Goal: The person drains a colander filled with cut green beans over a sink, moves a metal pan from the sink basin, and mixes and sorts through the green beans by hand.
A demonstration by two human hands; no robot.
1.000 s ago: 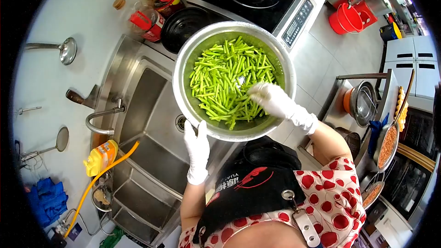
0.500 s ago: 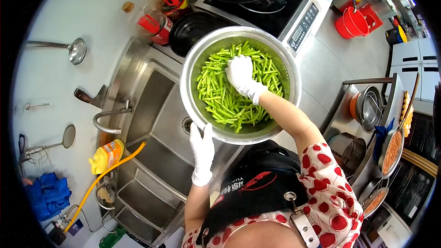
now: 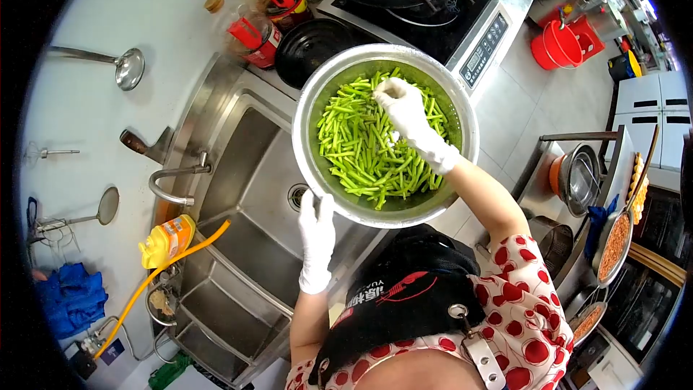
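Note:
A large metal bowl (image 3: pixel 307 166) is filled with cut green beans (image 3: pixel 357 141). My left hand (image 3: pixel 316 242), in a white glove, grips the bowl's rim at its lower left, with the fingertips at the edge. Inside the bowl, my gloved right hand (image 3: pixel 406 112) is over the beans, its fingers curled in toward the thumb. Whatever those fingers hold, if anything, is hidden. A small white patch (image 3: pixel 393 137) shows on the beans beside the right hand; I cannot make out what it is.
Left of the bowl lies a steel sink (image 3: pixel 253 166) with a faucet (image 3: pixel 177 180) and a yellow bottle (image 3: pixel 167 240). Behind stand an induction cooker (image 3: pixel 480 50), a black pan (image 3: pixel 310 47) and bottles with red labels (image 3: pixel 263 47). A red bucket (image 3: pixel 556 45) sits on the floor.
My right hand has risen off the beans and shifted slightly right, its fingers now curled into a ring. The white patch has come into sight. My left hand stays at the rim.

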